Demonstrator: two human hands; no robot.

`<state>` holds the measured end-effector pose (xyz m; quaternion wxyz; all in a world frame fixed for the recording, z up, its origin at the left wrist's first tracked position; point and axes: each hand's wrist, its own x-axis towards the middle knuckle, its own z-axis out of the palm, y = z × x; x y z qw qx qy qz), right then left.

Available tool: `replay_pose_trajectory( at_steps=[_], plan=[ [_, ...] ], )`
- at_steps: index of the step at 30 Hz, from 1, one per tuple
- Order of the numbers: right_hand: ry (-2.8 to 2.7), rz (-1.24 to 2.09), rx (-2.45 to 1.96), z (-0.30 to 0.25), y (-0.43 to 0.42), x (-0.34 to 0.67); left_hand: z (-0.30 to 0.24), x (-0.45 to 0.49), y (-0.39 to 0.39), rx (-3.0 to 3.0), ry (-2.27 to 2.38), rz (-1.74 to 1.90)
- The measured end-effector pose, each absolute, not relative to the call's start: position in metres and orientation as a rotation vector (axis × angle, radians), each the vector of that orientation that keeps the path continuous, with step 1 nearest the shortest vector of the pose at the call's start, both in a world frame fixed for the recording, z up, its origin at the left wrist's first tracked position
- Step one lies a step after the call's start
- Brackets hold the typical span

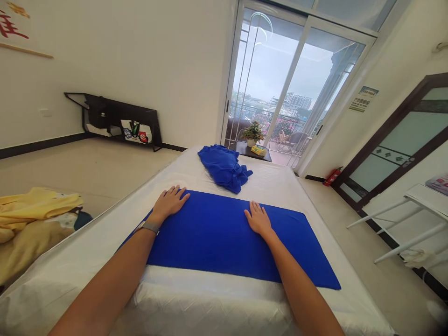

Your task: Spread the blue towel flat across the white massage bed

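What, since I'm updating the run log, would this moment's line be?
left hand: flat on spread blue cloth | right hand: flat on same cloth | crumpled blue cloth: beyond, on white mattress

Pale walls (157,60) & beige flr (105,170) get daylight thru glass dr (289,79).

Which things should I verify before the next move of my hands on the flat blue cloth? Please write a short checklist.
1. Cloth spread flat: ok, nearly smooth.
2. Left hand on cloth: ok, near its far left corner.
3. Right hand on cloth: ok, near the far edge.
4. Blue heap tidy: not ok, crumpled on the bed.
5. Cloth's underside smooth: cannot tell, hidden.
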<state>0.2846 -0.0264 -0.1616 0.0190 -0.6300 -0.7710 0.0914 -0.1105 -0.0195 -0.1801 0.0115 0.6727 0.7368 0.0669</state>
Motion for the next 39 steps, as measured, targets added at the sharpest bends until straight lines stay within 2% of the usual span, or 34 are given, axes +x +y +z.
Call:
replay_pose_trajectory(
  at_steps=[7,11,18,21,27,30,34,39],
  plan=[
    [-2.123,0.183,-2.324,-0.163,-0.038,0.435,-0.181,-0.111,-0.02,2.111,2.291,0.191],
    [-1.948,0.135,-2.416,-0.172,-0.041,0.484,-0.18,-0.111,-0.02,2.063,2.293,0.228],
    [-1.937,0.085,-2.384,-0.184,-0.037,0.485,-0.168,-0.106,-0.015,1.922,2.316,0.106],
    [-1.937,0.089,-2.383,-0.183,-0.037,0.485,-0.161,-0.073,-0.011,1.981,2.333,0.19],
    [-1.935,0.104,-2.385,-0.18,-0.039,0.484,-0.169,0.057,-0.009,2.519,1.635,0.286],
    [-1.935,0.108,-2.375,-0.177,-0.041,0.483,-0.18,0.097,-0.012,2.548,1.503,0.311],
    [-1.929,0.11,-2.381,-0.174,-0.043,0.481,-0.184,0.085,-0.013,2.477,1.575,0.277],
    [-1.93,0.124,-2.383,-0.173,-0.044,0.481,-0.178,0.002,-0.012,2.34,1.837,0.216]
  ],
)
